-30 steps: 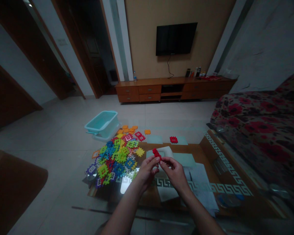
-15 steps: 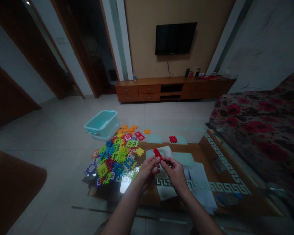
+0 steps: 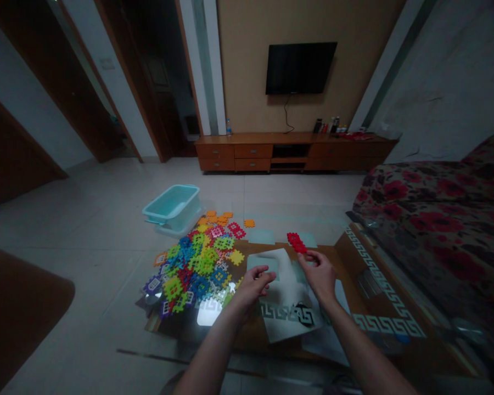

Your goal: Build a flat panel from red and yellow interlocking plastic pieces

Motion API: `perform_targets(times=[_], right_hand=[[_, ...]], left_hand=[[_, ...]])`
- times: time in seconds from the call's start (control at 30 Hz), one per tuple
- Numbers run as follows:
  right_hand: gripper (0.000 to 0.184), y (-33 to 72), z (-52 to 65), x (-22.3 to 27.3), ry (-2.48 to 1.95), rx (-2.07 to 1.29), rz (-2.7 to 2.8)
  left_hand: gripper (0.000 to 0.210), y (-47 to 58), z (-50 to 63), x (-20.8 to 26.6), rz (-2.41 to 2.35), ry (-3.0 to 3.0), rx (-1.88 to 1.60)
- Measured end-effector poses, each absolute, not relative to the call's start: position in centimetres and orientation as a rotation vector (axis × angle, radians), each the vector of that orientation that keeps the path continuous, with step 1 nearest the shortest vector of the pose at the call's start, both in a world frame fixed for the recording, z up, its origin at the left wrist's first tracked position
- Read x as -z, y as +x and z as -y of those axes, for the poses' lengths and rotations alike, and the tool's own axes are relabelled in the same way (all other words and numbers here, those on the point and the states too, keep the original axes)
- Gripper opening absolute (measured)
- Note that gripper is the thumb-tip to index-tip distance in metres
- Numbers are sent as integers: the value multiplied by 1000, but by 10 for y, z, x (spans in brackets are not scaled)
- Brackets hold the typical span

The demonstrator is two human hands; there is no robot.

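Observation:
My right hand (image 3: 320, 274) pinches a red notched plastic building tile (image 3: 300, 248) by its near edge. The held tile overlaps or touches another red tile (image 3: 292, 237) at the far side of the glass table; whether the two are joined I cannot tell. My left hand (image 3: 256, 284) hovers over the table's middle with fingers curled but apart, and nothing in it. To its left lies a heap of notched tiles (image 3: 206, 258) in green, blue, yellow, purple and other colours.
A light-blue plastic basket (image 3: 181, 225) stands behind the heap. Under my hands is the glass tabletop (image 3: 333, 249) with a Greek-key border, and pale sheets (image 3: 280, 323) show there. A flowered sofa (image 3: 436, 214) is at right, a brown rounded seat (image 3: 28, 307) at left.
My hands have parted. The right hand has carried the red tile forward and right to the other red tile. My left hand has let go and stayed near the middle.

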State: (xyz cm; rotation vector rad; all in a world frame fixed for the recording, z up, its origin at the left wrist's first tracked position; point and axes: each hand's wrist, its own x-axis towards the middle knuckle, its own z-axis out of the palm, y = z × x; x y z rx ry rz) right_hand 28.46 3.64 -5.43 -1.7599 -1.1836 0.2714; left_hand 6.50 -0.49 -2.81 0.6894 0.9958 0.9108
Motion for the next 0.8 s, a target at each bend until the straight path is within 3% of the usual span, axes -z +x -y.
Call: perform_targets(times=[0.27, 0.8], right_hand=[[42, 342, -78, 89, -2038, -69, 1068], [37, 324, -110, 105, -2287, 77, 1126]], left_hand=[[56, 74, 1, 26, -1076, 718, -893], [52, 87, -6, 27, -1090, 797, -809]])
